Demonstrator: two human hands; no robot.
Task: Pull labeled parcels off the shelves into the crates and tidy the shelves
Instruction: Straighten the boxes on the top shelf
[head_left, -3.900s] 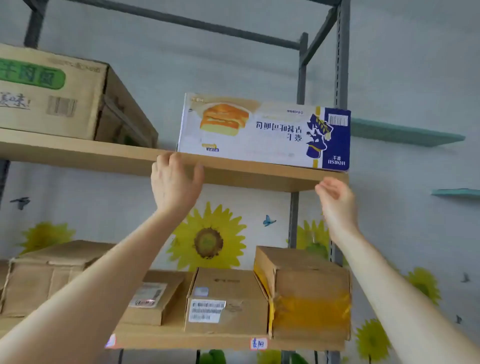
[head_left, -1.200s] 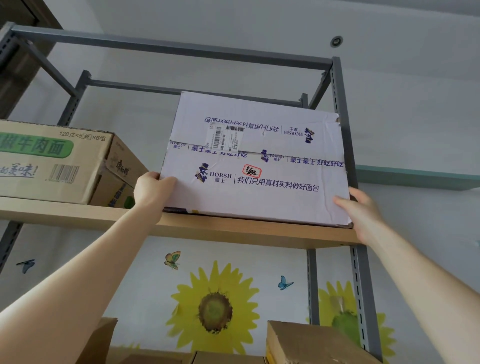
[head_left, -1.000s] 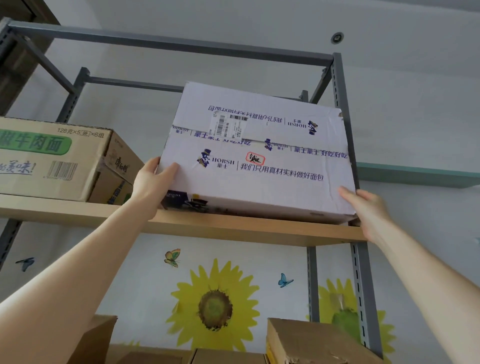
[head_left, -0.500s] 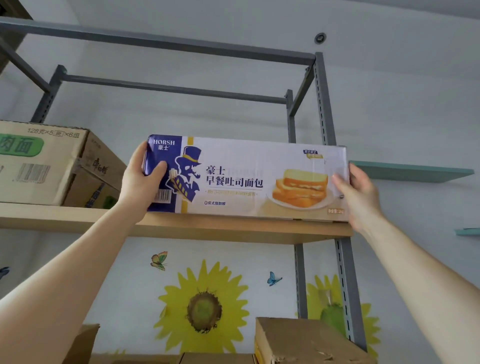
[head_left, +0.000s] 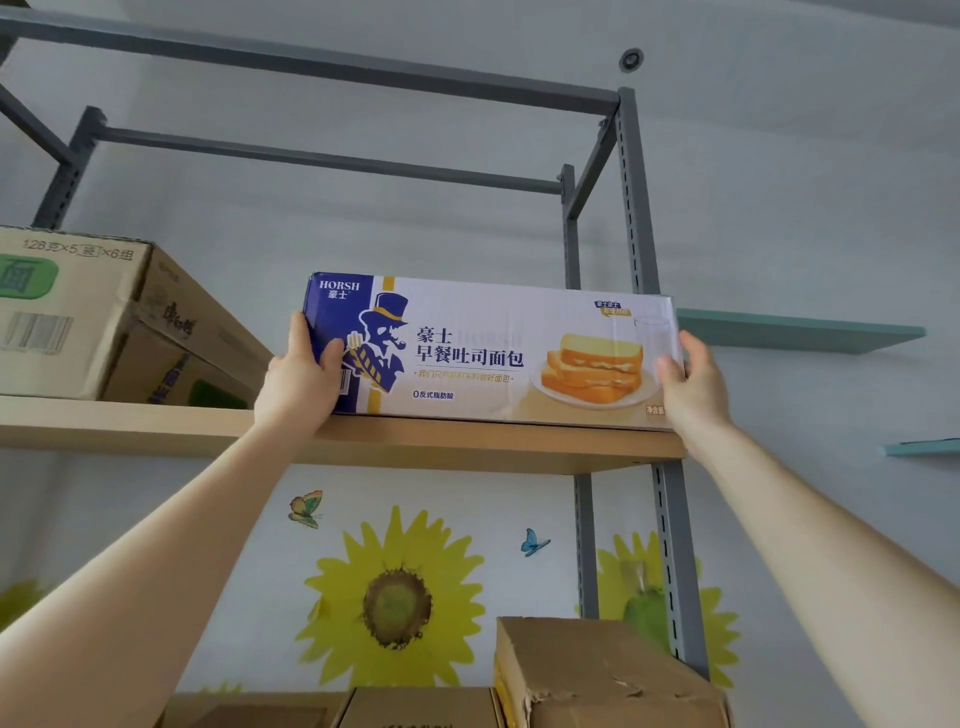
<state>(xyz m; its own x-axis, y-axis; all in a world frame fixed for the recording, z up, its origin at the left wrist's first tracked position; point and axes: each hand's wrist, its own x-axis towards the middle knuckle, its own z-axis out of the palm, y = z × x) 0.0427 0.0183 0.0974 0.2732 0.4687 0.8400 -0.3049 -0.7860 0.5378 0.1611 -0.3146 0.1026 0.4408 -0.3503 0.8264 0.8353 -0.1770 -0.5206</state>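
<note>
Head view: left hand and right hand each grip an end of one box on the shelf; one carton left.

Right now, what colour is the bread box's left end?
Bread box end: dark blue; head view.

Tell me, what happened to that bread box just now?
The bread box was gripped at both ends, tipped up and flipped over: its print, upside down before, now reads upright. It is back on the shelf board, still held. The brown carton beside it stayed put.
</note>
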